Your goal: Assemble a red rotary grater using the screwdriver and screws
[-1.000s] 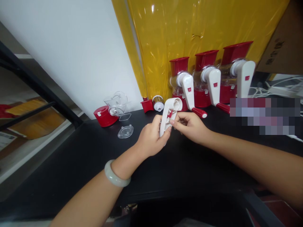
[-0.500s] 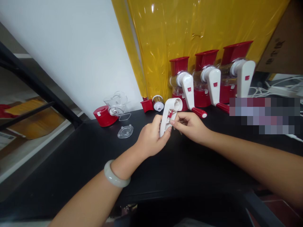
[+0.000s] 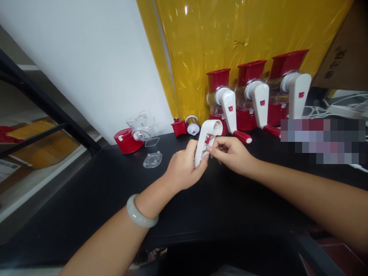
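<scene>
My left hand (image 3: 186, 165) is closed round the lower part of a white crank handle (image 3: 202, 140), held up over the black table. The crank's hollow back faces me, with ribs and a small red piece (image 3: 207, 139) inside it. My right hand (image 3: 232, 153) is closed at the crank's right edge, thumb and fingertips pressed against it near the red piece. Whether a small part sits between those fingertips is hidden. Behind the crank lie a red hopper piece (image 3: 179, 128) and a metal grater drum (image 3: 192, 125) with a white end.
Three red-and-white rotary graters (image 3: 229, 107) stand at the back right. To the left are a red base (image 3: 128, 141), a clear plastic housing (image 3: 143, 124) and a clear flat part (image 3: 152, 159) on the black table (image 3: 115, 199). White cables (image 3: 324, 111) lie far right.
Both hands keep their hold on the crank, which has turned very slightly. The other parts stay where they were; the view has shifted a little.
</scene>
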`<action>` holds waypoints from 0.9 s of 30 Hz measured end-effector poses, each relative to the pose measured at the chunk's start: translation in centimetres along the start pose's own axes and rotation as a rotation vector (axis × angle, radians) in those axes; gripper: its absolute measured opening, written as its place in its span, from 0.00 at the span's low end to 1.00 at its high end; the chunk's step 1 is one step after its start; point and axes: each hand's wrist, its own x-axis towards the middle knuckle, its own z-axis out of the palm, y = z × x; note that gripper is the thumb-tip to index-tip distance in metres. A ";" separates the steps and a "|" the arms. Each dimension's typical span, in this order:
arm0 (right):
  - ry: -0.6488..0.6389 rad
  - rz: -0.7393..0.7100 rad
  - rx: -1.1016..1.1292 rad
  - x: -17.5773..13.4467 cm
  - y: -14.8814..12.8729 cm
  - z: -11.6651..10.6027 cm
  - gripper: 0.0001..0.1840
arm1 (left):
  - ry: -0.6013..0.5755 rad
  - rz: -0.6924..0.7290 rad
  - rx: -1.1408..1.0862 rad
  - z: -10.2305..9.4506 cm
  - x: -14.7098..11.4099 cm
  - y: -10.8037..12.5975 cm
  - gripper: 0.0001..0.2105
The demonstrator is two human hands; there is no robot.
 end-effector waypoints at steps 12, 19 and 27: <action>0.004 0.001 -0.056 0.1 0.3 -0.2 0.20 | 0.119 0.042 0.118 -1.4 0.4 -0.5 0.09; -0.008 -0.222 -0.445 0.6 1.5 -0.5 0.07 | 0.334 0.000 0.109 -2.7 1.8 -3.7 0.17; -0.218 -0.187 -0.718 2.7 4.2 0.3 0.21 | 0.165 -0.149 0.066 -3.7 2.0 -4.5 0.16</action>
